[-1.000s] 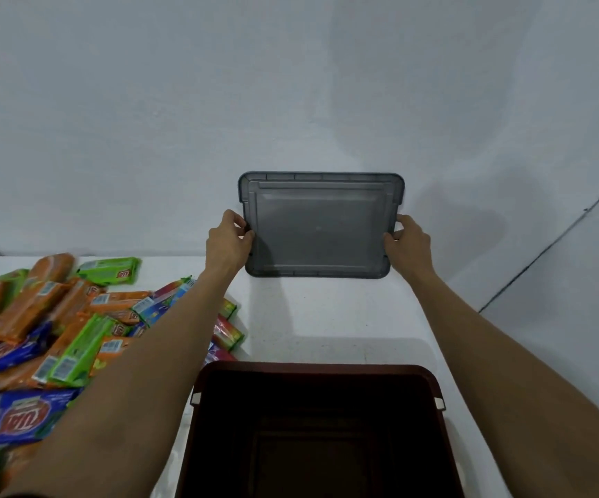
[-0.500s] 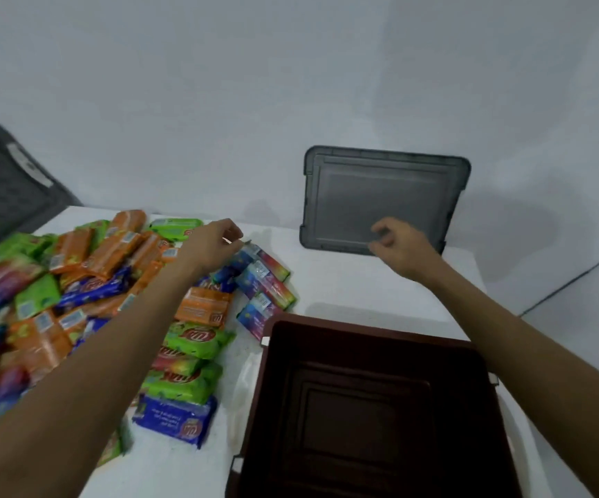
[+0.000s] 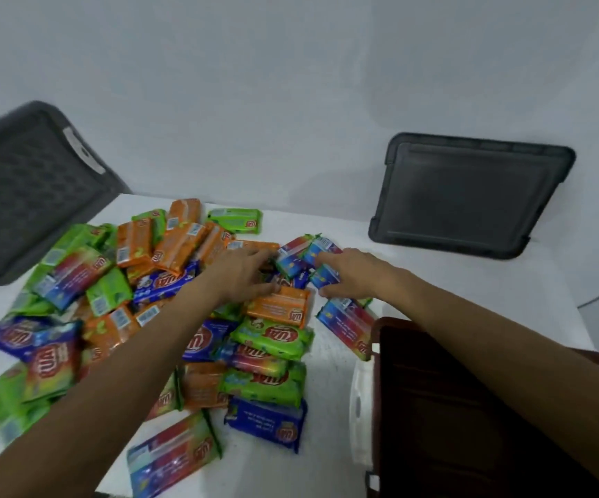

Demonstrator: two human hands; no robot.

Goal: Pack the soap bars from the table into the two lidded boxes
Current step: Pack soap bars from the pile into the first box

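Several wrapped soap bars (image 3: 272, 337) in orange, green, blue and rainbow wrappers lie heaped on the white table (image 3: 337, 389). My left hand (image 3: 244, 274) rests with fingers stretched over the bars at the far side of the heap, its thumb against an orange bar (image 3: 283, 309). My right hand (image 3: 353, 278) pinches a blue bar (image 3: 323, 276) between thumb and fingers. An open dark red box (image 3: 470, 418) stands at the near right, its visible inside bare. Its grey lid (image 3: 470, 195) leans on the wall behind.
A second grey lid or box (image 3: 28, 188) with a white label leans at the far left, blurred. A white latch (image 3: 359, 407) hangs on the red box's left side. The table's right edge runs just beyond the box.
Both hands let go of the grey lid, now leaning on the wall, and came down left onto the soap heap. My view swung left and down.
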